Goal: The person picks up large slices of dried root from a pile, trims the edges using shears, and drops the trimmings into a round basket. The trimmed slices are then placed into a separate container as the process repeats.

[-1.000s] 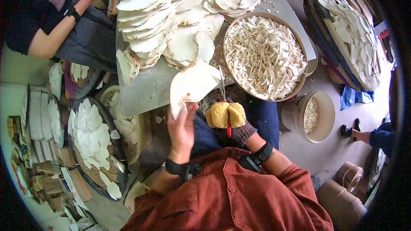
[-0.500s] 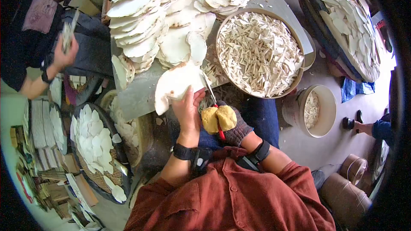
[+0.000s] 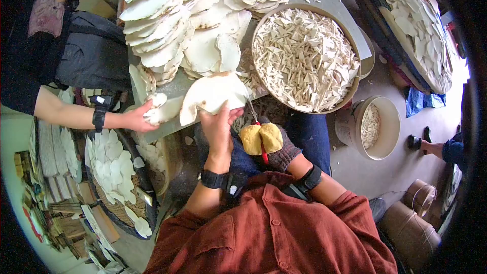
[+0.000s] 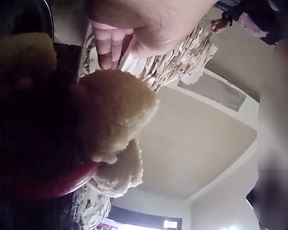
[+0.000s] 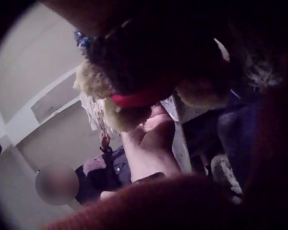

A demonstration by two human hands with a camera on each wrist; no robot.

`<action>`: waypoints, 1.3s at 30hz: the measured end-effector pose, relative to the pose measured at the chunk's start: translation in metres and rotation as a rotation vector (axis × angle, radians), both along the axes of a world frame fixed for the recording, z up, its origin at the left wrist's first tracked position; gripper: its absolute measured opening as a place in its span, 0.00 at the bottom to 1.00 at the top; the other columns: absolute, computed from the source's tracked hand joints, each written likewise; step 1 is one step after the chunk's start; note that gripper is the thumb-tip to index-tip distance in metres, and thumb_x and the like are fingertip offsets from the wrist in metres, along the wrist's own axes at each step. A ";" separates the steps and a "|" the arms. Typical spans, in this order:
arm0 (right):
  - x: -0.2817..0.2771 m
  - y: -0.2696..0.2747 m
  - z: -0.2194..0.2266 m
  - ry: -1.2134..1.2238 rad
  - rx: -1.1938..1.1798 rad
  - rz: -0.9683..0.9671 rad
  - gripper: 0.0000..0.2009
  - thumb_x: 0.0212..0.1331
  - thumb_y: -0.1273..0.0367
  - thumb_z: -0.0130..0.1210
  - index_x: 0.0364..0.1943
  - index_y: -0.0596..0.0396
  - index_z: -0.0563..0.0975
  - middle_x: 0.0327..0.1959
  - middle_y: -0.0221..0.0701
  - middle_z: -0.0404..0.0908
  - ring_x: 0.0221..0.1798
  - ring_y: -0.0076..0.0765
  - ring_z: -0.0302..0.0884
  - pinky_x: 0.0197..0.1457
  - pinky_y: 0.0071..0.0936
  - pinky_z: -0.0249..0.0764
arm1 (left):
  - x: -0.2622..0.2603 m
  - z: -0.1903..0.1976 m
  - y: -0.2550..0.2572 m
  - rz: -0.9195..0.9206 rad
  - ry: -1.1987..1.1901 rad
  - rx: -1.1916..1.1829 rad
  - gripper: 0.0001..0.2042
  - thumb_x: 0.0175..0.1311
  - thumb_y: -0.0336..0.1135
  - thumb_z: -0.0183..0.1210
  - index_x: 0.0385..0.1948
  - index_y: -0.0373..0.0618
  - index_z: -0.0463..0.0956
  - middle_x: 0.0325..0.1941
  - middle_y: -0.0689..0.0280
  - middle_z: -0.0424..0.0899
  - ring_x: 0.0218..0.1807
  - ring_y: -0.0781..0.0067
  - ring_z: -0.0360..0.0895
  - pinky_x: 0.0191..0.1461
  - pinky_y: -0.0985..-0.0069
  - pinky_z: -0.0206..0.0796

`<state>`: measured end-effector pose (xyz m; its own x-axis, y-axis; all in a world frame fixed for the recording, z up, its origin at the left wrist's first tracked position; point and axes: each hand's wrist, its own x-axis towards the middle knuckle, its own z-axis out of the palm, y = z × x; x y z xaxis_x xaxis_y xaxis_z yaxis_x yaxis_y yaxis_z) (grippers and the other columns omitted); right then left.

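Note:
A large white slice (image 3: 215, 94) with a brownish rim is pinched in my left hand (image 3: 218, 132), above the table's near edge. My right hand (image 3: 284, 152), in a dark knitted glove, grips scissors with red handles (image 3: 265, 156) and yellow foam padding (image 3: 261, 139). Their metal blades (image 3: 252, 107) meet the slice's right edge; how far apart they stand, I cannot tell. In the left wrist view, the foam (image 4: 117, 110) partly covers the fingers of my left hand (image 4: 139, 28). The right wrist view shows the red handle (image 5: 139, 98) against the dark glove.
Stacked white slices (image 3: 157, 35) cover much of the metal table (image 3: 172, 124). A round tray of cut chips (image 3: 307, 61) stands at its right, above a white bucket (image 3: 380, 129). From the left, another person's hand (image 3: 139, 119) holds a small white piece near the table corner.
My left hand and the slice have shifted left, and the scissor blades now tilt toward the slice. The other person's arm has reached in to the table corner. The head view has shifted slightly.

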<state>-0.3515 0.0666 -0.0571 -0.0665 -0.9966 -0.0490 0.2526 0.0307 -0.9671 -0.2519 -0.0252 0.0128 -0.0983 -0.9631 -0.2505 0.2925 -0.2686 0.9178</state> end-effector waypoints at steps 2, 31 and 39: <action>-0.004 0.003 -0.004 0.030 0.010 0.004 0.12 0.47 0.67 0.52 0.38 0.52 0.74 0.37 0.36 0.77 0.43 0.41 0.74 0.48 0.31 0.71 | -0.001 0.000 0.001 -0.058 -0.013 0.005 0.15 0.59 0.28 0.51 0.46 0.35 0.62 0.37 0.56 0.77 0.34 0.66 0.79 0.38 0.73 0.74; -0.019 0.020 0.000 -0.187 0.102 0.137 0.18 0.49 0.64 0.56 0.46 0.50 0.72 0.46 0.35 0.75 0.49 0.35 0.72 0.55 0.31 0.67 | -0.009 -0.017 0.002 -0.025 -0.201 -0.287 0.32 0.57 0.23 0.51 0.60 0.34 0.40 0.54 0.53 0.63 0.54 0.68 0.64 0.57 0.74 0.59; -0.017 0.016 -0.036 -1.417 0.162 0.266 0.13 0.61 0.69 0.39 0.47 0.59 0.70 0.48 0.37 0.73 0.52 0.35 0.70 0.59 0.29 0.64 | 0.003 -0.005 -0.013 -0.262 -0.108 -0.165 0.34 0.55 0.22 0.51 0.61 0.37 0.39 0.52 0.55 0.67 0.50 0.69 0.69 0.51 0.75 0.66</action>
